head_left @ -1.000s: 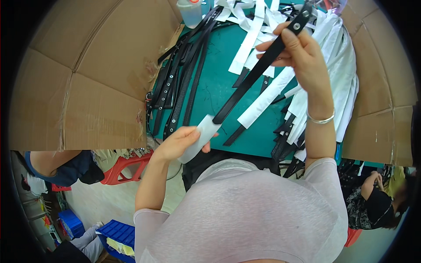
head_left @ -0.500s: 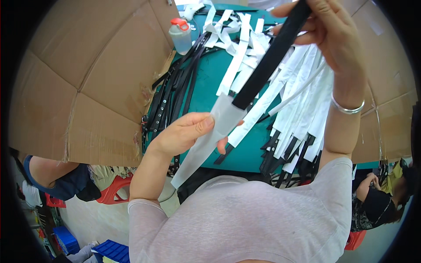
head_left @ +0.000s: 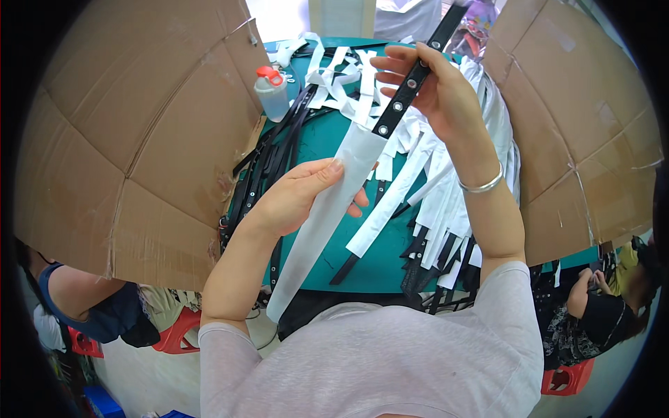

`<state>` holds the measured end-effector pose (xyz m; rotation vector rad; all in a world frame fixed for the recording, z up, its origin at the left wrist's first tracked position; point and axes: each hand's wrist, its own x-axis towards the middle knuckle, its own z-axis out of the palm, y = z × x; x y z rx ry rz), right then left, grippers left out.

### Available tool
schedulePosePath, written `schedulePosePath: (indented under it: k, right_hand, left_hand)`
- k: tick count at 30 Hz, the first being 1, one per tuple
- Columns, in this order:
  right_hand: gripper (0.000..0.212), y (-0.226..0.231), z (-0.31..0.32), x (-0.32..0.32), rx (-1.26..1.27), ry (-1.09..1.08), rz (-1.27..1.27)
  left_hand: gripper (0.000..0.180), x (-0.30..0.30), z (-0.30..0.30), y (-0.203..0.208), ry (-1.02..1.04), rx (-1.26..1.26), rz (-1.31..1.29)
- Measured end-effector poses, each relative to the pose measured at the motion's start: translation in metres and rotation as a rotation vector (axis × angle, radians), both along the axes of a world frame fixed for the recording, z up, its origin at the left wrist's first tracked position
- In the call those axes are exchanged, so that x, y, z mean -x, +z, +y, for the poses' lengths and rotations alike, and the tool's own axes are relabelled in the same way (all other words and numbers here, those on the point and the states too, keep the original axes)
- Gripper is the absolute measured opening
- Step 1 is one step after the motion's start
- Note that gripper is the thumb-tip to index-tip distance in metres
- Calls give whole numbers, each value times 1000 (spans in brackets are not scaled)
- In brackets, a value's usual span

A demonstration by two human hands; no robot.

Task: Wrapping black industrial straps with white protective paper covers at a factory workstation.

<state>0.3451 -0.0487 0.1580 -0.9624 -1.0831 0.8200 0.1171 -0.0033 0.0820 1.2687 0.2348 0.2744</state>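
Observation:
My left hand [head_left: 301,195] is closed around a long translucent white sleeve [head_left: 326,212], its thumb lying on top. Out of the sleeve's upper mouth runs a black belt [head_left: 398,106] with a row of metal eyelets. Higher up, my right hand [head_left: 435,87] grips this belt between thumb and fingers. The belt slants up to the right, and its far tip is blurred. How far it reaches down inside the sleeve cannot be made out. Below my hands, other sleeved belts [head_left: 390,198] lie on the green table [head_left: 327,143], black ends showing.
Bare black belts [head_left: 279,150] with eyelets lie at the left. Loose white strips [head_left: 341,76] are heaped at the back. A clear bottle with a red lid [head_left: 272,94] stands back left. Cardboard walls rise at left [head_left: 160,139] and right [head_left: 578,139]. People sit beyond both walls.
My right hand has come down and left, nearer the sleeve's mouth. The belt's eyelet stretch now shows where a plain black stretch showed before. My left hand still holds the sleeve.

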Motion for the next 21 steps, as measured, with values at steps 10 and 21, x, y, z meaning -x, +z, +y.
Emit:
schedulePosePath:
  k: [10, 21]
  right_hand:
    - [30, -54, -16, 0, 206, 19, -518]
    - [34, 67, 35, -308, 288, -900, -444]
  left_hand:
    - [39, -32, 7, -3, 9, 71, -17]
    - [44, -60, -54, -138, -125, -35, 51]
